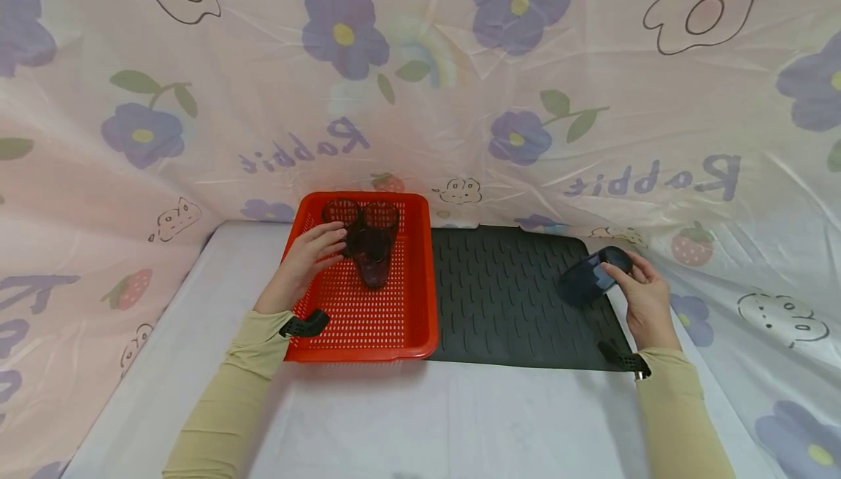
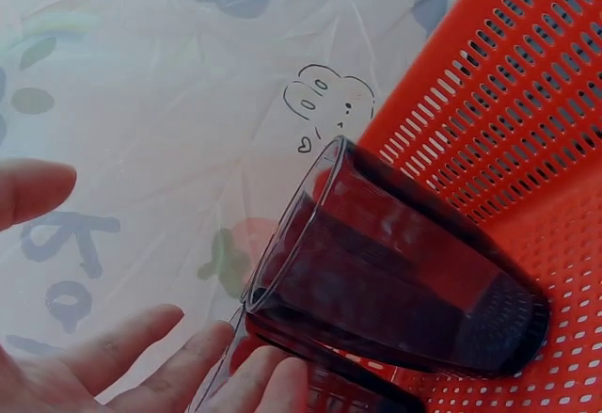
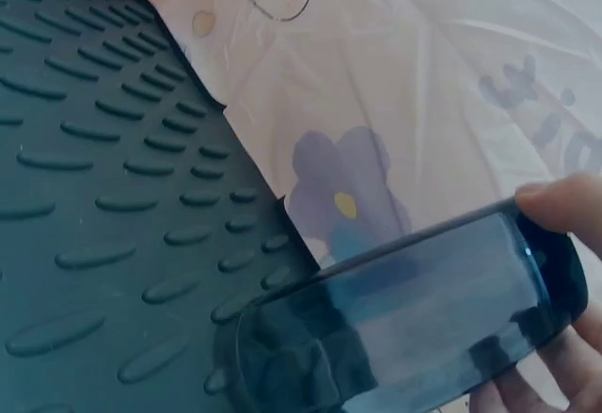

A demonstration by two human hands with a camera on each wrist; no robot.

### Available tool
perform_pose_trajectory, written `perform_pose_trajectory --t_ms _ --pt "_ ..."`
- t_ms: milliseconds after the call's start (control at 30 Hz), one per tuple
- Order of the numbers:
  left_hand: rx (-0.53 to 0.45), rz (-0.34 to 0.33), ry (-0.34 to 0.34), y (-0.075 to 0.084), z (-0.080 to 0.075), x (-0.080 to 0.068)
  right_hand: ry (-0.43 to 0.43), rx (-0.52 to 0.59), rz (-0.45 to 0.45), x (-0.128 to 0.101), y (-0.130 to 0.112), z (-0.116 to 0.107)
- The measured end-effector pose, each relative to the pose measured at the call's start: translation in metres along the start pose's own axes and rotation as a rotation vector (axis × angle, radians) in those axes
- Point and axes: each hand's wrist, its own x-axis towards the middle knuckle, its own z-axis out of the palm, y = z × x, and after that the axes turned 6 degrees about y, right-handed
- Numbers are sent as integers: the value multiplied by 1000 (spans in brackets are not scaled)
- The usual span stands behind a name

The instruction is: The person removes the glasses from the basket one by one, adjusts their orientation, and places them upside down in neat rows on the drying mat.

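Observation:
My right hand (image 1: 647,304) grips one end of a dark blue tinted drinking glass (image 1: 587,277), thumb on one side and fingers on the other. The glass is tilted over the right end of the dark ridged mat (image 1: 506,296); the right wrist view shows its see-through side (image 3: 423,300). In the red basket (image 1: 420,318), several dark tinted glasses (image 1: 376,245) lean together toward the back. My left hand (image 1: 309,256) is beside them, thumb apart. In the left wrist view its fingertips (image 2: 282,375) overlap the lower glass, just below another tilted purple glass (image 2: 404,262).
The basket has slotted, perforated walls and stands left of the mat, close against its edge. Both are on a white-covered table (image 1: 368,420). A patterned plastic curtain (image 1: 434,99) with flowers and rabbits hangs behind and along both sides.

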Motion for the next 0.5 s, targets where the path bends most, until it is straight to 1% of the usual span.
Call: perform_pose_trajectory --t_ms 100,267,500 --pt "-10 -3 1 -1 2 0 -7 -2 -40 2 3 -2" --pt "-16 -3 2 -1 3 1 -43 -5 -101 6 7 -6" --pt "1 8 0 -1 3 1 -59 40 -129 15 10 -2"
